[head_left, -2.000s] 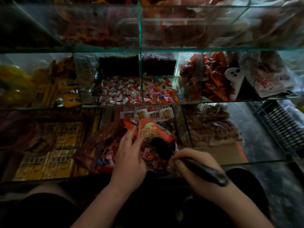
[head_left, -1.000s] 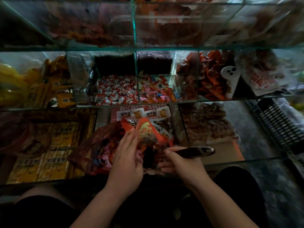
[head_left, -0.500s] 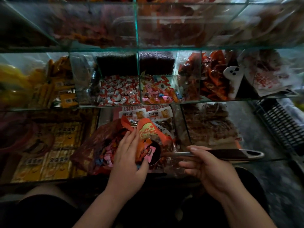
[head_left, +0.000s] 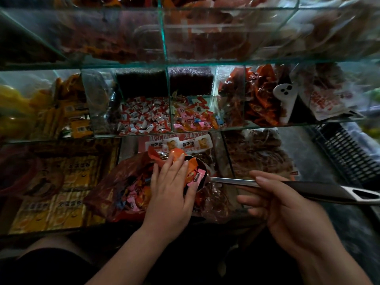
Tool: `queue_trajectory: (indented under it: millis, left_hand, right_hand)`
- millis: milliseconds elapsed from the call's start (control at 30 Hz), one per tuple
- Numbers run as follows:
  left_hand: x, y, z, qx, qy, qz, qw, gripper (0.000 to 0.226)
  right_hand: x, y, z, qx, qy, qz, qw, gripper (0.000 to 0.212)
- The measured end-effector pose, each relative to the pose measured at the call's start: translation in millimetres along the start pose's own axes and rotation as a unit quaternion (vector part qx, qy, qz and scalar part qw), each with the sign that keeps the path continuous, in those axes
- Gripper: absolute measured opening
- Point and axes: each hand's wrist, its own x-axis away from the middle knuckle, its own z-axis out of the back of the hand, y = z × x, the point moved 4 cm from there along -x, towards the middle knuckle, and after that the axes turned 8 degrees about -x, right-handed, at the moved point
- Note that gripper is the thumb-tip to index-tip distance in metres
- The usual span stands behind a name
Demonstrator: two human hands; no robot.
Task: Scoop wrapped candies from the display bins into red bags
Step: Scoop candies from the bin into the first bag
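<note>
A red translucent bag (head_left: pixel 123 182) with several pink and orange wrapped candies in it lies on the lowest glass shelf. My left hand (head_left: pixel 171 190) lies flat over the bag's mouth, fingers straight, touching the candies heaped in the bowl (head_left: pixel 197 175) of a metal ladle. My right hand (head_left: pixel 287 208) grips the ladle's black handle (head_left: pixel 320 189), which runs level to the right. Two middle-shelf bins hold red-and-white candies (head_left: pixel 144 118) and pink and orange candies (head_left: pixel 193 118).
Glass dividers (head_left: pixel 167 95) split the shelves into bins. Yellow packets (head_left: pixel 59 112) fill the left side, orange-red packets (head_left: pixel 259 99) the right bins, with a white scoop (head_left: pixel 284 99) among them. A black wire basket (head_left: pixel 347 153) stands at the right. My dark-clothed knees are at the bottom.
The ladle came up out of the bag loaded with candies and its handle swung from pointing toward me to level on the right. My left hand slid over the ladle's bowl.
</note>
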Motion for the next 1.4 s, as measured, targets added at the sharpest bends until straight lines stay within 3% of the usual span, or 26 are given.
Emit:
queue_trajectory:
  millis: [367,533,633,700,767,833,900,1000,1067,1200,1400]
  left_hand:
    - [-85,17,20,0.062,0.036,-0.084,0.994,0.049]
    - [-137,11,25,0.137,0.021,-0.053,0.989,0.050]
    - [-135,-4,28,0.176,0.056,0.013,0.983,0.051]
    - [-121,-14,30,0.157,0.091,0.034,0.983,0.044]
    - [-104,-22,29,0.142,0.101,0.050,0.983,0.037]
    - [-91,-28,27,0.145,0.088,0.069,0.983,0.036]
    - [-83,-32,24,0.147,0.078,0.079,0.983,0.035]
    - [-78,-31,20,0.155,0.068,0.077,0.983,0.033]
    - [-79,-28,19,0.173,0.061,0.075,0.980,0.033]
    - [-76,-19,26,0.193,0.069,0.063,0.977,0.024]
    - [-33,-27,30,0.142,0.077,0.056,0.985,0.012]
  right_hand:
    - [-22,-31,-23,-0.045,0.001,0.039,0.998,0.018]
    - [-56,-42,-41,-0.108,0.032,0.061,0.992,0.014]
    - [-81,-45,-58,-0.040,0.018,0.145,0.988,0.014]
    - [-95,-51,-67,0.164,-0.013,0.277,0.947,0.014]
    - [-108,-49,-77,0.402,-0.074,0.358,0.840,0.018]
    - [-116,-43,-78,0.525,-0.108,0.318,0.782,0.036]
    - [-121,-40,-74,0.581,-0.092,0.331,0.738,0.049]
    - [-112,-40,-65,0.486,-0.123,0.333,0.799,0.017]
    - [-97,-37,-65,0.414,-0.105,0.370,0.825,0.011]
    - [-52,-34,-60,0.268,-0.088,0.375,0.883,0.010]
    - [10,-38,-27,0.172,-0.088,0.328,0.925,0.022]
